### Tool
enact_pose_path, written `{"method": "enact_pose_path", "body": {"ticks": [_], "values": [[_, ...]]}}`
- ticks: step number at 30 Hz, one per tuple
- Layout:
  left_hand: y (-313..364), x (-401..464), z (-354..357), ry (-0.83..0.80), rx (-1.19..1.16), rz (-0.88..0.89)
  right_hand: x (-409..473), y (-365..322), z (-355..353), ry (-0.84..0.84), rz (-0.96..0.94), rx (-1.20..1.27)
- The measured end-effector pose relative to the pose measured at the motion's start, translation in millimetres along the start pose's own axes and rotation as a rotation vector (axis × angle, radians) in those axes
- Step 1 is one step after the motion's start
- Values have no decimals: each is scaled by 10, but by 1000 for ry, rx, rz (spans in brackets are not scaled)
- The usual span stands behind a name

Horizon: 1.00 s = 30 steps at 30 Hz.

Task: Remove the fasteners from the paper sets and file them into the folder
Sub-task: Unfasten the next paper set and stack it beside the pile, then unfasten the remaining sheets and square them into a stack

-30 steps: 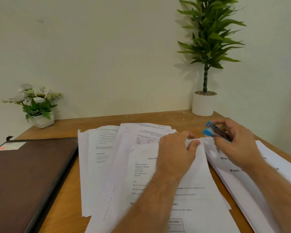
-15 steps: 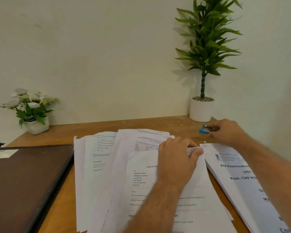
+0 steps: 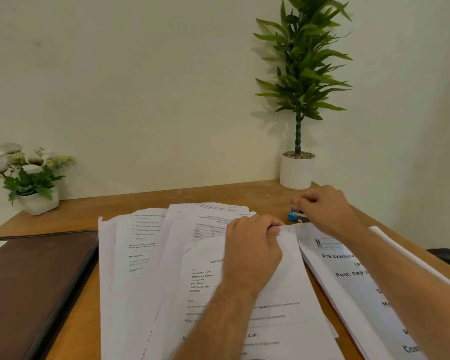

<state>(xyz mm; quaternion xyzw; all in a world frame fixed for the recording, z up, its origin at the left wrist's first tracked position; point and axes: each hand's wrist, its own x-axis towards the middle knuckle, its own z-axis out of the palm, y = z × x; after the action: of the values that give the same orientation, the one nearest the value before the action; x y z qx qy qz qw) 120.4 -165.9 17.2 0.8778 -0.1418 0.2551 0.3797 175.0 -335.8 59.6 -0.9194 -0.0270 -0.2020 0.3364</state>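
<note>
A blue staple remover (image 3: 293, 216) sits on the wooden counter (image 3: 146, 203) just past the top edge of the papers, w/ the right hand (image 3: 325, 209) over it, fingers curled down onto it. The left hand (image 3: 252, 245) pinches the top corner of the front paper set (image 3: 278, 294), center of a fanned spread. A thick stapled booklet (image 3: 348, 276) lies at right under the right forearm. A closed brown folder (image 3: 29, 281) lies at left. Flower pot (image 3: 34, 201) back left, tall potted plant (image 3: 296, 170) back right, by the wall.

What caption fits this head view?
Left hand holds papers; right hand sets a blue staple remover on the desk.
</note>
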Motion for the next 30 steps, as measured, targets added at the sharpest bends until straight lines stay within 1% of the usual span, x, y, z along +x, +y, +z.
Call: {"method": "enact_pose_path", "body": {"ticks": [3, 6, 9, 11, 13, 15, 17, 18, 21, 24, 26, 28, 30], "values": [[-56, 35, -29, 107, -12, 66, -316, -225, -116, -101, 9, 169], [-47, 51, -114, 179, -34, 100, -558, -402, -194, -294, 66, 280], [-48, 94, -285, 284, -92, 68, -762, -558, -198, -485, 194, 333], [-57, 142, -447, 296, -129, 34, -893, -644, -165, -529, 211, 326], [-32, 165, -612, 231, -89, 42, -1037, -713, -143, -515, 221, 330], [-7, 145, -776, 180, 56, 52, -1135, -731, -147, -479, 253, 382], [-23, 120, -961, 171, 194, -30, -1197, -716, -170, -434, 297, 438], [-58, 103, -1055, 174, 208, -90, -1222, -703, -184, -411, 325, 456], [-161, 24, -1243, 150, 87, -226, -1255, -627, -263, -329, 383, 508], [-101, -89, -1213, 32, -47, -334, -1264, -521, -410, -273, 419, 488], [-16, -149, -1091, -8, -113, -396, -1230, -423, -541, -232, 429, 459], [44, -184, -958, -33, -141, -435, -1168, -300, -700, -170, 442, 423], [25, -222, -825, -87, -98, -418, -1093, -114, -833, -145, 453, 394]]}}
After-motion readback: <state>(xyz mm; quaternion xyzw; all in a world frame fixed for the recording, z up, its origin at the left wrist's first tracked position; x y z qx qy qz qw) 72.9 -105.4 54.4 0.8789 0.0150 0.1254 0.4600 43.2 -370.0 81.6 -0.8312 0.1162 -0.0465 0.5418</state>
